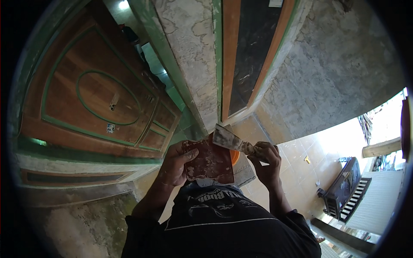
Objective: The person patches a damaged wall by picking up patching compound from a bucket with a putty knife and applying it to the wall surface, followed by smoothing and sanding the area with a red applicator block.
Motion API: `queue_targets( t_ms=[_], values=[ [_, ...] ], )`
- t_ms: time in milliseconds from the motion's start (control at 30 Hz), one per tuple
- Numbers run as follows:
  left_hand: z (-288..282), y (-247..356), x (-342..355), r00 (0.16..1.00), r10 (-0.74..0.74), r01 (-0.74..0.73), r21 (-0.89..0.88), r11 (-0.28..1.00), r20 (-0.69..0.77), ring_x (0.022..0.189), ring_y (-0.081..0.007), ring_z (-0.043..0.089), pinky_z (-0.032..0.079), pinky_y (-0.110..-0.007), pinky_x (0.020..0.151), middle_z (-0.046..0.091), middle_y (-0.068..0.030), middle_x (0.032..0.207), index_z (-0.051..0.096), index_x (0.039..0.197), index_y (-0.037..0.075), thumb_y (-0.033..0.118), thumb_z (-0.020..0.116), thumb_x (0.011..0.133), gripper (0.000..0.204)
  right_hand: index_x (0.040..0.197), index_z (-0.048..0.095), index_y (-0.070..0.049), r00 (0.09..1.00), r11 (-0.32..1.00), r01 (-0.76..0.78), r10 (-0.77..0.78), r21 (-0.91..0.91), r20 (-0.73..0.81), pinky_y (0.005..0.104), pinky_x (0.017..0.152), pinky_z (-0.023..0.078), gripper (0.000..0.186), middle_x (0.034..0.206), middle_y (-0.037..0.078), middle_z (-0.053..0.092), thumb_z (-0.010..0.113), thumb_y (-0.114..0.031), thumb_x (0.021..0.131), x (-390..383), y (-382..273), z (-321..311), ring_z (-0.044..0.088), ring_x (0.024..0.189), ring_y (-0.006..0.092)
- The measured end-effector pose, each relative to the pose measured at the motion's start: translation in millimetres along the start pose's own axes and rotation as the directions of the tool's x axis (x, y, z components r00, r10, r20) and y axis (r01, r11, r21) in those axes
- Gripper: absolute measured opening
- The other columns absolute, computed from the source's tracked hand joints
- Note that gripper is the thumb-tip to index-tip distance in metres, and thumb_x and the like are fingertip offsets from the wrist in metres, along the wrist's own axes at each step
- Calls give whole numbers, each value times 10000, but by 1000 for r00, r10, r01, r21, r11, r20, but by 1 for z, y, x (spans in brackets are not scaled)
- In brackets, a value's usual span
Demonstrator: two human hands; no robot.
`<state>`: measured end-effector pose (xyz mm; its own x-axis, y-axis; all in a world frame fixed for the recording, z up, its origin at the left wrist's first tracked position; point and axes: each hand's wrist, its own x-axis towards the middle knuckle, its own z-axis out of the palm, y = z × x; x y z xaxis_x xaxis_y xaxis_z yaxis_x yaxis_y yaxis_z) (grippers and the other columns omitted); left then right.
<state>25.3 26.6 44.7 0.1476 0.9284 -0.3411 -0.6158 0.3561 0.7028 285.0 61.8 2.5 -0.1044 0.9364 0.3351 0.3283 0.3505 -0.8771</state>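
Note:
My left hand (176, 164) grips a dark reddish-brown flat board (210, 163) by its left side, thumb on top. Pale smears of a plaster-like paste mark the board's face and edges. In my right hand (267, 162) is a putty knife (228, 139), held by its handle with the fingers closed round it. Its wide, paste-coated blade points left and lies over the board's upper right corner; whether it touches cannot be made out. Partly hidden behind the board is an orange round container (235, 157).
Ahead stands a patchy plastered wall strip (193, 51) beside a dark panel in a wooden frame (249, 56). A brown wooden door (94, 94) with green trim is at left. A rough grey wall (331, 69) and a dark bench (346, 189) are at right, above a tiled floor (297, 167).

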Motion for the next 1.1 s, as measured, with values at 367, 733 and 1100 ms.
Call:
queue_targets(
  t_ms=[367,733,1100],
  values=[
    [-17,16,-1,971,203,-193,90,977,-126,801,-193,646,547,-307,687,626,-144,937,527,1059,-72,73,515,858,248,875,599,-41,977,909,208,-213,-360,26,343,656,449,309,905,113,634,759,14,616,-15,-3,-20,605,816,235],
    [8,11,2,905,421,-343,469,814,-68,796,-116,601,486,-260,742,643,-113,903,580,1012,-82,28,553,856,193,868,526,30,763,621,-642,466,450,448,208,423,366,284,655,108,591,567,-250,888,-21,-29,-10,480,461,84],
    [0,-1,-2,762,493,-532,840,108,420,789,-219,654,510,-284,686,665,-168,885,612,995,-47,27,552,848,175,857,521,23,815,492,-579,374,650,443,213,394,341,316,627,112,576,573,-288,884,-24,-21,1,451,428,87]
  ],
)
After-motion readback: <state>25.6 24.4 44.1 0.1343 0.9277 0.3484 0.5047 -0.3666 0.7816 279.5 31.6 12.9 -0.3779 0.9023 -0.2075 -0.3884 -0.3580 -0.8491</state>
